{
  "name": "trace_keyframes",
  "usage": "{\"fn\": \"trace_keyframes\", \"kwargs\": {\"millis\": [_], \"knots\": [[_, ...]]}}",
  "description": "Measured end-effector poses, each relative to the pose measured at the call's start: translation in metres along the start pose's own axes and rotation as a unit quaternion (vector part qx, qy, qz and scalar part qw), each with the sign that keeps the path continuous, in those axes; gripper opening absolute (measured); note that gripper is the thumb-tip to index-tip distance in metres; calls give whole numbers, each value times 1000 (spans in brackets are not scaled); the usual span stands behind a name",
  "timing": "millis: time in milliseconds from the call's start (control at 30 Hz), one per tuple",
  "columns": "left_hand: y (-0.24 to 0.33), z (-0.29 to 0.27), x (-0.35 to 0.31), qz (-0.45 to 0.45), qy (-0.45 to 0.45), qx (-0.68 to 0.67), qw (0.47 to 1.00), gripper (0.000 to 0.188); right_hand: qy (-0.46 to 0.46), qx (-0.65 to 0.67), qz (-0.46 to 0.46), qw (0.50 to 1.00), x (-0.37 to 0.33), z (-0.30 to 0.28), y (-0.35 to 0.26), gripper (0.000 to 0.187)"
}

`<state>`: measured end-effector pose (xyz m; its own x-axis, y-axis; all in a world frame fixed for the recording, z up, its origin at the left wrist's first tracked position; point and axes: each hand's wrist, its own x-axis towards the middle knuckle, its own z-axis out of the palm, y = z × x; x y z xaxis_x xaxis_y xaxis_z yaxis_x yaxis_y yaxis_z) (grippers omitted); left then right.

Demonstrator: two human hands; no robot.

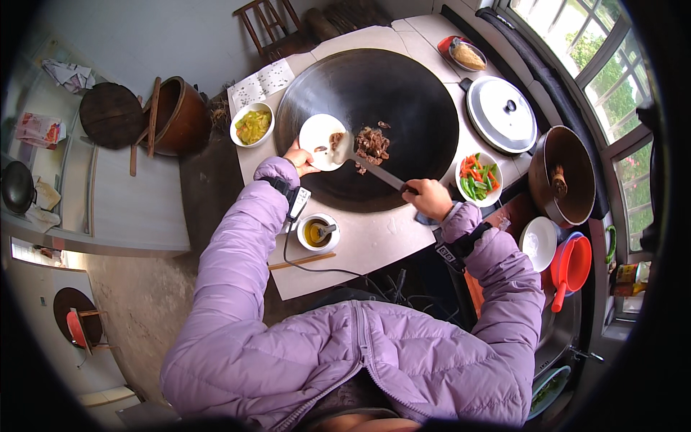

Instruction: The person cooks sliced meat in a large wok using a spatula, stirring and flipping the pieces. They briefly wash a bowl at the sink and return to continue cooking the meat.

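My left hand (301, 158) grips the rim of a tilted white bowl (314, 130) over the left part of a large dark wok (425, 101). A few brown meat pieces (335, 140) still lie in the bowl. My right hand (430, 200) is closed around the handle of a metal spatula (381, 173). Its blade reaches to the bowl's right side and seems to touch the inside. Beside the bowl, a pile of sliced brown meat (372, 146) rests on the wok's surface.
Around the wok stand a bowl of yellow-green vegetables (253, 127), a bowl of cut peppers (479, 180), an oil bowl with a spoon (319, 232) and a silver lid (502, 114). Chopsticks (302, 261) and a cable cross the counter's front. Right are a brown pot (563, 176) and red dipper (574, 263).
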<state>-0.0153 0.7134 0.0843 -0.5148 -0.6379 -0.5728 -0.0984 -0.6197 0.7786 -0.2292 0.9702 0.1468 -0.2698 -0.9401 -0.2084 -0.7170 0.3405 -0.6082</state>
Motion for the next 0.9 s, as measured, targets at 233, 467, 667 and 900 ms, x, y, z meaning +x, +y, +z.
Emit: {"fn": "trace_keyframes", "kwargs": {"millis": [233,467,667,900], "knots": [[6,4,-1,6,18,35,999,81,43,4,-22,999,2,-1,-5,18],[8,7,6,18,39,97,994,85,85,-99,-55,990,10,10,-5,15],[13,8,1,10,54,98,994,83,123,-76,-82,986,15,12,-4,13],[19,-4,0,10,87,52,995,84,114,-24,-20,993,24,22,8,17]]}}
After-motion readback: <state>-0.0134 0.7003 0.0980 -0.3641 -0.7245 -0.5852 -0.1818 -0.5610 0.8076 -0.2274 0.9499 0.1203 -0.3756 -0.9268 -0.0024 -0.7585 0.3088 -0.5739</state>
